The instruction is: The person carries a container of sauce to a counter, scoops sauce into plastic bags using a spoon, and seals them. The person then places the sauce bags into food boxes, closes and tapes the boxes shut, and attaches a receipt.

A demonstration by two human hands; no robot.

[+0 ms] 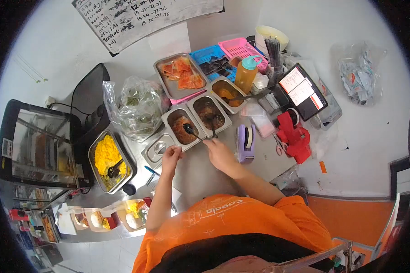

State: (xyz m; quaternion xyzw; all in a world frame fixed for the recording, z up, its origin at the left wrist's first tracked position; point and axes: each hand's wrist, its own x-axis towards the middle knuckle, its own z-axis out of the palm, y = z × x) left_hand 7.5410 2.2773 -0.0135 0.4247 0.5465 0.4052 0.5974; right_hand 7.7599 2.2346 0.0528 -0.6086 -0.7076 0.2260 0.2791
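Observation:
In the head view, my right hand (pixel 220 156) grips the handle of a black spoon (pixel 189 129), whose bowl is over a steel pan of reddish-brown food (pixel 181 131). My left hand (pixel 170 159) is closed in front of that pan, its fingers bunched; what they hold, if anything, does not show. Beside it lies a steel lid (pixel 155 150). The adjoining pan of dark sauce (pixel 207 111) has another black utensil (pixel 213 126) in it. Behind stands a third pan with yellow-brown sauce (pixel 227 92) and a dark ladle.
A tray of yellow food (pixel 107 159) and open food boxes (pixel 98 219) are on the left. A plastic bag of greens (pixel 139 102) and a tray of orange-red slices (pixel 183 72) stand behind. Rightward are a purple tape dispenser (pixel 246 144), a squeeze bottle (pixel 246 77) and a tablet (pixel 302 91).

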